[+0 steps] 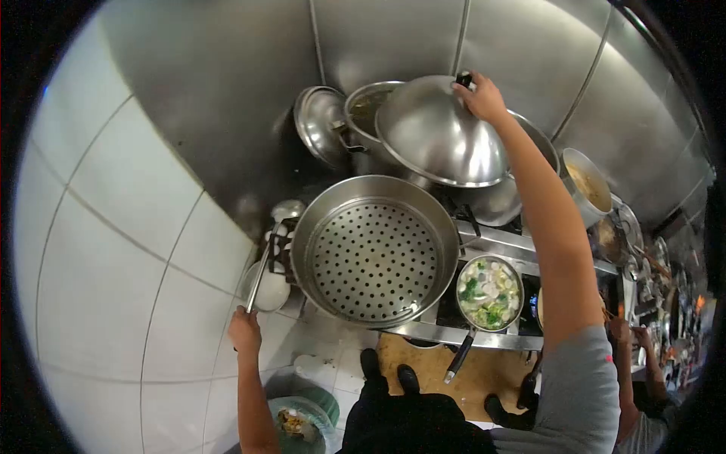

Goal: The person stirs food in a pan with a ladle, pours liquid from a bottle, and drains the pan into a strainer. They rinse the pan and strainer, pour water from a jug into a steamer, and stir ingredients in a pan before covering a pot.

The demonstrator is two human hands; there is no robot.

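My right hand (482, 97) is closed around the black knob of a large domed metal lid (442, 129), which is tilted over a big pot at the back of the stove. Down at the left, my left hand (244, 331) grips the long handle of a metal ladle (261, 278). The ladle's bowl rests beside several white, egg-like things. Between my hands sits a wide steamer pan (374, 257) with a perforated bottom and nothing lying in it. Behind it, a tall pot (368, 110) holds a dark liquid.
A frying pan (490, 293) of broccoli and pale pieces stands on the front burner, handle outward. Another lid (321, 125) leans at the back left. A pot of brownish liquid (588, 188) is at right. A waste bin (299, 420) stands below. A co-worker (643, 348) works far right.
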